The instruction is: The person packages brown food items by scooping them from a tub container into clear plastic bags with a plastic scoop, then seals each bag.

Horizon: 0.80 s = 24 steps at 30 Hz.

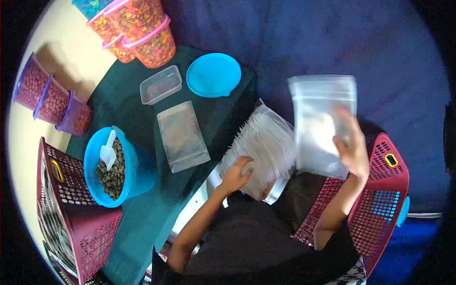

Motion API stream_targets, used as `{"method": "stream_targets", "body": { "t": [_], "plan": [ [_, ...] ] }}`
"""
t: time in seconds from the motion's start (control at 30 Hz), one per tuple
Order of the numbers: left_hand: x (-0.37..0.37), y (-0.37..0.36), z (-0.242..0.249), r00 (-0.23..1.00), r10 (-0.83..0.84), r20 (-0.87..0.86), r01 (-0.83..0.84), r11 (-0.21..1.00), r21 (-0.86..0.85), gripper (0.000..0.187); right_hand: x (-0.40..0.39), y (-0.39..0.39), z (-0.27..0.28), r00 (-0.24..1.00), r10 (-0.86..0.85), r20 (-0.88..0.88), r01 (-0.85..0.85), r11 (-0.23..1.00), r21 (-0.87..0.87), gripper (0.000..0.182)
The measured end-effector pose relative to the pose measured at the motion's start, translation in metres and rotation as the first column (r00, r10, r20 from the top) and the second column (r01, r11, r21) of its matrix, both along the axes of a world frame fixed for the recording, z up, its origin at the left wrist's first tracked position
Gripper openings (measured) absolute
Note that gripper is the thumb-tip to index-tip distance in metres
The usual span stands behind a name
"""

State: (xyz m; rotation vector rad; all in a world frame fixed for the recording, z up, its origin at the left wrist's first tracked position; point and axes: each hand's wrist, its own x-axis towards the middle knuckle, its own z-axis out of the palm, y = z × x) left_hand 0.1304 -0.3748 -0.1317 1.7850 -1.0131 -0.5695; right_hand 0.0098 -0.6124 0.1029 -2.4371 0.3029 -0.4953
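My right hand [351, 147] grips a bundle of clear zip bags [316, 126] by its right side, raised at the right of the head view, with light glaring off the plastic. A thick fanned stack of plastic bags [266, 142] rests in front of my body. At its lower left edge, my left hand [235, 175] curls its fingers round the stack. On the dark green table to the left lies a single flat bag [183, 136]. A blue tub [137, 166] of brown pellets stands farther left, a white scoop [108, 154] lying on the pellets.
Near the flat bag are a small clear container [161, 85] and a blue lid [213, 75]. Tubs of colourful pieces [152, 45] and purple-rimmed tubs [54, 97] stand behind. Maroon baskets sit at the left [95, 237] and right [375, 228]. A silver-rimmed lid [275, 191] shows under the stack.
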Motion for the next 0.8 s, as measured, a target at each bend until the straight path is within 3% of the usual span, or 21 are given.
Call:
{"method": "stream_targets", "body": {
  "t": [0.03,0.1,0.13,0.17,0.2,0.3,0.43,0.47,0.53,0.8],
  "plan": [
    [-0.002,-0.018,-0.011,1.000,0.000,0.003,0.000,1.000,-0.012,0.040,0.011,-0.001,-0.002,0.988,0.126,-0.085,-0.124,0.992,0.035,0.066],
    [-0.007,-0.049,-0.025,0.967,-0.047,0.249,0.027,0.996,0.083,0.046,0.039,-0.001,-0.022,0.898,0.386,-0.211,-0.371,0.922,0.110,0.069],
    [-0.007,-0.060,-0.027,0.967,-0.039,0.254,0.022,0.997,0.071,0.046,0.051,-0.001,-0.038,0.839,0.455,-0.298,-0.429,0.890,0.151,0.069],
    [-0.008,-0.070,-0.028,0.934,-0.146,0.326,0.057,0.962,0.267,0.048,0.061,-0.001,-0.055,0.766,0.518,-0.381,-0.480,0.855,0.198,0.070],
    [-0.007,-0.076,-0.029,0.891,-0.260,0.371,0.068,0.886,0.458,0.049,0.066,0.000,-0.072,0.724,0.486,-0.489,-0.469,0.867,0.168,0.071],
    [-0.005,-0.080,-0.035,0.898,-0.317,0.307,0.099,0.823,0.559,0.051,0.078,0.006,-0.098,0.609,0.406,-0.681,-0.469,0.877,0.104,0.074],
    [-0.010,-0.073,-0.047,0.866,-0.303,0.398,0.050,0.844,0.534,0.055,0.097,-0.008,-0.120,0.439,0.263,-0.859,-0.411,0.909,0.068,0.077],
    [-0.011,-0.073,-0.046,0.874,-0.262,0.410,0.029,0.870,0.493,0.058,0.099,-0.009,-0.122,0.440,0.267,-0.857,-0.412,0.909,0.071,0.077],
    [-0.009,-0.070,-0.045,0.881,-0.218,0.420,0.006,0.892,0.452,0.061,0.100,-0.010,-0.125,0.522,0.111,-0.846,-0.309,0.949,-0.066,0.053],
    [0.004,-0.061,-0.049,0.895,-0.234,0.379,-0.001,0.851,0.526,0.060,0.105,-0.010,-0.136,0.536,0.124,-0.835,-0.354,0.931,-0.089,0.052]
  ]
}}
